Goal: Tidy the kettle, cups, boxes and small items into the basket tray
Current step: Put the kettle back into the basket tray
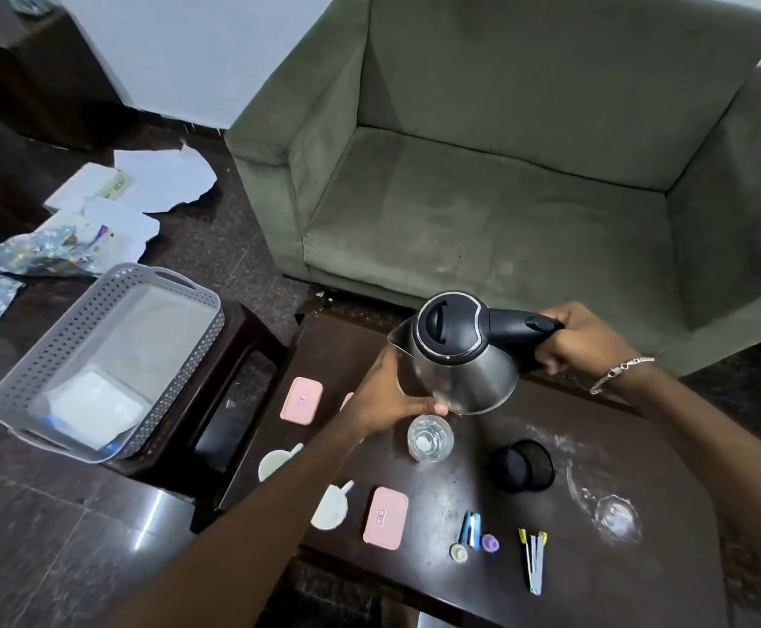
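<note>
Fingers of the right hand (pixel 573 337) grip the kettle (pixel 460 355) handle; the left hand (pixel 392 401) apparently cups its base.

small labels on pink boxes (pixel 301 399), none legible

- You get one view only, from the camera on your head, so no second view shares any of the scene.
- It looks forward and steeply down over the dark counter (pixel 528 514), close enough that both forearms reach in from the bottom edge.
- The wide lens bends the edges; the green sofa (pixel 505 174) fills the top, beyond the counter's far edge.
- The basket tray (pixel 75 337) sits off the counter's left edge.
</note>
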Tool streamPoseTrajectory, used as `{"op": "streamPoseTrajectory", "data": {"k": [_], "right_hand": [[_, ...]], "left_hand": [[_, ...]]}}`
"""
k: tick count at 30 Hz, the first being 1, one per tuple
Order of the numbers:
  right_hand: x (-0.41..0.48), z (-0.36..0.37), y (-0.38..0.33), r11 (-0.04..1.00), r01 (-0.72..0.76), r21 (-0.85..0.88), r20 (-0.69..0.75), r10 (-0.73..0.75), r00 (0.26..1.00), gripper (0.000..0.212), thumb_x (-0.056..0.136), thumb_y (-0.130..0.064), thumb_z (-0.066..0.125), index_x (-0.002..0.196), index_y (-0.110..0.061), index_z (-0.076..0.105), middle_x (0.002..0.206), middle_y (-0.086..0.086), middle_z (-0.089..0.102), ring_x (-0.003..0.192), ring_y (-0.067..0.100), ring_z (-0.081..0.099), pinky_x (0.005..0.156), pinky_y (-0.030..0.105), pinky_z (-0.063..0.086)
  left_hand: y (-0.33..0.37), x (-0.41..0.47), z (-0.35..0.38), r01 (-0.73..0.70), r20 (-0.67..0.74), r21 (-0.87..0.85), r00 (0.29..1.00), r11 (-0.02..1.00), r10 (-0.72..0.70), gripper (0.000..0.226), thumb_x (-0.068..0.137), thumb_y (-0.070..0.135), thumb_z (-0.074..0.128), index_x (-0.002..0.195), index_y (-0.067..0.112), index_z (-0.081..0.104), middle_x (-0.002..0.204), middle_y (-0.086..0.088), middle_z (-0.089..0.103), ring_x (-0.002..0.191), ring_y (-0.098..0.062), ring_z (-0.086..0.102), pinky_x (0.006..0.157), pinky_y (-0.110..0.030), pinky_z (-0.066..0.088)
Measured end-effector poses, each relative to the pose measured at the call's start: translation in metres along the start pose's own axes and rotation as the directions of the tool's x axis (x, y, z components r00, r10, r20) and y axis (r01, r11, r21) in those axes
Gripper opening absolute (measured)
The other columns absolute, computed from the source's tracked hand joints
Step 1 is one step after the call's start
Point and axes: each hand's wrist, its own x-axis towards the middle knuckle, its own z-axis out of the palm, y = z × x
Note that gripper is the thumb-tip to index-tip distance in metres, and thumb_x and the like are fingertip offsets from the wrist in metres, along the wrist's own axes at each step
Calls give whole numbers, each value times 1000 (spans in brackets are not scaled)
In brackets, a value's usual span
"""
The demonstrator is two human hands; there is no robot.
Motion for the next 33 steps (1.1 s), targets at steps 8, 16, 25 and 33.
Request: {"op": "streamPoseTrajectory", "data": {"k": [8,16,25,33], "right_hand": [[21,31,-69,988,100,121,63,-109,992,14,36,0,53,49,1,49,44,10,41,41,15,32,48,23,22],[44,91,-164,966,185,183,165,-216,962,19,38,4,50,40,-16,51,42,4,41,39,12,34,40,15,24],[89,196,-254,949,242,202,264,-291,920,15,36,2,52,45,-10,53,50,11,44,49,18,35,49,27,23],[139,292,-306,948,246,200,350,-303,886,24,40,2,52,58,-6,66,40,1,47,35,13,39,43,19,29]], "left_hand": [[30,-17,-80,-39,-146,27,988,999,42,110,51,56,100,136,66,31,148,14,56,140,-8,52,118,-49,43],[53,-55,-188,-28,-252,50,967,998,40,117,57,48,101,151,42,31,150,12,55,141,-9,51,117,-50,43],[44,-110,-314,63,-352,-3,934,998,-60,113,54,48,101,139,66,29,144,32,51,132,5,53,100,-14,47],[3,-130,-412,173,-381,-10,910,985,-164,121,56,27,103,151,40,29,145,22,54,135,-15,53,114,-41,46]]}}
